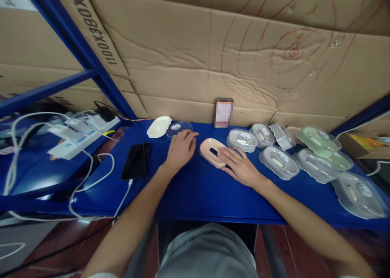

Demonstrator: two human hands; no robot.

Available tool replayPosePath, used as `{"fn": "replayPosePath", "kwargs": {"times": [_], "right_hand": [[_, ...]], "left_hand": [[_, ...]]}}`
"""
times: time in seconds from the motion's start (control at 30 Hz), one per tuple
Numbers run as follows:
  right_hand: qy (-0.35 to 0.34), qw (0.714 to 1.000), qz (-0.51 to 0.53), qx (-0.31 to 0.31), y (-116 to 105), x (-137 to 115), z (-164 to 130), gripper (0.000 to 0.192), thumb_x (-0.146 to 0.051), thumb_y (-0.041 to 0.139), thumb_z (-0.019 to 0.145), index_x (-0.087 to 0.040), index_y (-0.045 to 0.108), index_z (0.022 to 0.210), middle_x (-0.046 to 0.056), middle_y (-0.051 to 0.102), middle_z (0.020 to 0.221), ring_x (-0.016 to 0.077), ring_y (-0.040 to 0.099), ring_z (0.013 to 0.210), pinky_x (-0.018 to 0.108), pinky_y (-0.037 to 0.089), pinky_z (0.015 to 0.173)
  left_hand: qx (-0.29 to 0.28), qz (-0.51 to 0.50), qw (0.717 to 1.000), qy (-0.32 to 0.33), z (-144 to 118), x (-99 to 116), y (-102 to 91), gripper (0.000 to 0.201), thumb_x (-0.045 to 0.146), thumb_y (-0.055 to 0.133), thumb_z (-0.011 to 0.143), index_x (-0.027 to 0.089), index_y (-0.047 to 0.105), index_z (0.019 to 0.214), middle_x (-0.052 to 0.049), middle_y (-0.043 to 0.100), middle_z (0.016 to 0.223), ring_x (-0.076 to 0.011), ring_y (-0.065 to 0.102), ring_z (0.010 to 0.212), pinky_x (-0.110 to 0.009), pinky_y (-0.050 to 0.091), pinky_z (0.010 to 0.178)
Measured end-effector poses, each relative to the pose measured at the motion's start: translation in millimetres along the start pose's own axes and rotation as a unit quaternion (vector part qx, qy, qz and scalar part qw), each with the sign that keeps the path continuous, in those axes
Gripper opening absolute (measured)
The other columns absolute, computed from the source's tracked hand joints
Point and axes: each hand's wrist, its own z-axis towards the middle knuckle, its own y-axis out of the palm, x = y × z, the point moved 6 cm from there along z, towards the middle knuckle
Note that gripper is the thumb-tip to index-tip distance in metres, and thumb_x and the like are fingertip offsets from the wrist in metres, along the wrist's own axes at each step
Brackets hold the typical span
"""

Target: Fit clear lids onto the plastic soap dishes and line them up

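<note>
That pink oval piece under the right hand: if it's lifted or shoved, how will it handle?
The pink piece looks like thin moulded plastic, so probably stiff and light. It lies flat on the smooth blue table, so a push would likely slide it, not roll it. The right hand rests on its edge.

Single head-worn view, looking forward and down from close above the blue shelf [195, 196]. It faces a cardboard wall [213, 58].

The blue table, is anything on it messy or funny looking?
Nothing is spilled or broken. The clear boxes lie in a loose, crooked heap at the right of the blue table, some overlapping. The right hand rests on a pink dish; the left hand touches a clear lid.
</note>
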Motion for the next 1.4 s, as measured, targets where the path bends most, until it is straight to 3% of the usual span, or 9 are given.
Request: {"fn": "replayPosePath", "kwargs": {"times": [0.17,0.33,0.43,0.53,0.7,0.83,0.93,1.07,1.4], "right_hand": [[-0.004,0.998,0.06,-0.001,2,2,-2,0.053,-0.053,0.071,0.1,-0.02,0.066,0.142,0.015,0.067,0.15,0.0341,0.058,0.145,0.057,0.046,0.121],[0.056,0.991,0.121,0.033,-4,12,-5,0.034,-0.045,0.067,0.104,-0.021,0.071,0.128,0.013,0.077,0.131,0.0326,0.068,0.133,0.053,0.052,0.113],[0.124,0.972,0.186,0.07,-11,23,-6,0.03,-0.045,0.061,0.107,-0.023,0.071,0.124,0.011,0.078,0.128,0.0304,0.071,0.125,0.05,0.053,0.111],[0.225,0.928,0.267,0.13,-18,37,-11,0.035,-0.052,0.055,0.109,-0.022,0.073,0.115,0.007,0.08,0.112,0.0254,0.076,0.102,0.04,0.059,0.093],[0.342,0.855,0.314,0.231,-30,53,-23,0.048,-0.06,0.044,0.11,-0.021,0.071,0.102,0.002,0.074,0.085,0.0204,0.068,0.077,0.032,0.056,0.071],[0.177,0.931,0.292,0.128,-28,35,-11,0.036,-0.049,0.047,0.112,-0.022,0.071,0.122,0.008,0.078,0.122,0.0252,0.073,0.113,0.044,0.054,0.106],[0.082,0.971,0.22,0.045,-19,21,-6,0.033,-0.038,0.046,0.114,-0.025,0.068,0.136,0.01,0.074,0.139,0.0271,0.063,0.139,0.056,0.035,0.126],[0.044,0.981,0.19,0.025,-9,15,-2,0.036,-0.03,0.044,0.114,-0.026,0.066,0.142,0.009,0.069,0.148,0.025,0.054,0.149,0.053,0.04,0.125],[0.016,0.98,0.194,0.041,2,7,3,0.038,-0.028,0.046,0.114,-0.025,0.064,0.147,0.009,0.069,0.148,0.0239,0.057,0.146,0.051,0.048,0.122]], "left_hand": [[0.042,0.091,0.96,-0.262,-2,-76,-20.3,0.06,0.034,0.048,0.105,0.009,0.044,0.16,-0.029,0.045,0.164,-0.0494,0.042,0.148,-0.069,0.039,0.113],[-0.006,0.096,0.95,-0.297,-7,-100,-25.4,0.037,0.03,0.054,0.1,0.015,0.072,0.128,-0.024,0.069,0.135,-0.0458,0.058,0.132,-0.069,0.041,0.11],[0.037,0.065,0.966,-0.246,-3,-91,-36.6,0.031,0.033,0.055,0.1,0.018,0.074,0.12,-0.02,0.072,0.131,-0.0424,0.061,0.131,-0.067,0.039,0.116],[0.036,-0.07,0.994,-0.08,4,-64,-36.0,0.029,0.038,0.059,0.098,0.02,0.073,0.116,-0.014,0.074,0.126,-0.0339,0.068,0.123,-0.05,0.051,0.112],[-0.172,-0.217,0.953,0.124,-9,-10,-2.4,0.02,0.042,0.062,0.097,0.026,0.073,0.102,-0.007,0.076,0.114,-0.027,0.074,0.108,-0.044,0.058,0.105],[-0.196,-0.224,0.942,0.155,-19,13,8.3,0.017,0.031,0.071,0.091,0.025,0.072,0.107,-0.011,0.058,0.148,-0.0304,0.061,0.137,-0.048,0.049,0.12],[-0.161,-0.225,0.954,0.115,-19,13,7.4,0.056,0.031,0.08,0.085,0.026,0.059,0.138,-0.014,0.034,0.168,-0.0345,0.035,0.16,-0.053,0.034,0.132],[-0.197,-0.27,0.937,0.098,-20,15,14.0,0.109,0.049,0.089,0.08,0.032,0.025,0.167,-0.014,0.028,0.174,-0.0357,0.032,0.162,-0.055,0.035,0.131],[-0.182,-0.235,0.949,0.104,-18,12,18.1,0.081,0.05,0.077,0.09,0.026,0.046,0.16,-0.014,0.052,0.161,-0.0339,0.05,0.149,-0.049,0.039,0.126]]}}
